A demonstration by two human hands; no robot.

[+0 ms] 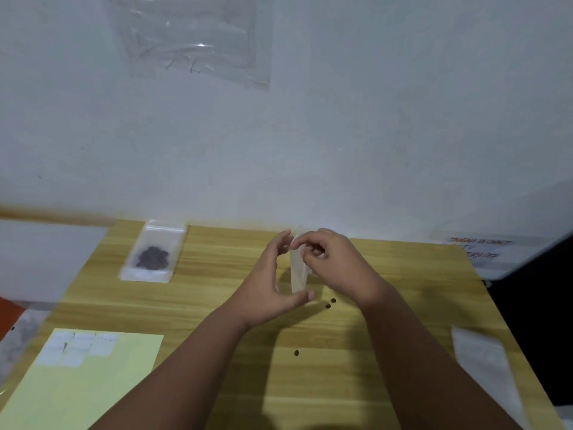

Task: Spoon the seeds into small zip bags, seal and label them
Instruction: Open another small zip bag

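**A:** Looking at the middle of the tabletop (217, 299), what is held?

**B:** A small clear bag (298, 271) is held upright between both hands.

**A:** How is each grip set?

**B:** The bag is clasped by the left hand (269, 283), with the thumb pressed at the bottom edge and the fingers raised to the top. The top edge is pinched by the right hand (338, 265), fingers curled.

**A:** And the seeds?

**B:** Three loose seeds (333, 300) are scattered on the tabletop, two just beside the left thumb and one nearer the person. Whether any lie inside the held bag cannot be told. A dark heap is kept in a filled bag (153, 252) laid flat at the far left.

**A:** What else is laid out?

**B:** A yellow sheet (93, 383) bearing white labels (74, 349) is placed at the near left. Empty bags (483, 367) are laid at the near right.
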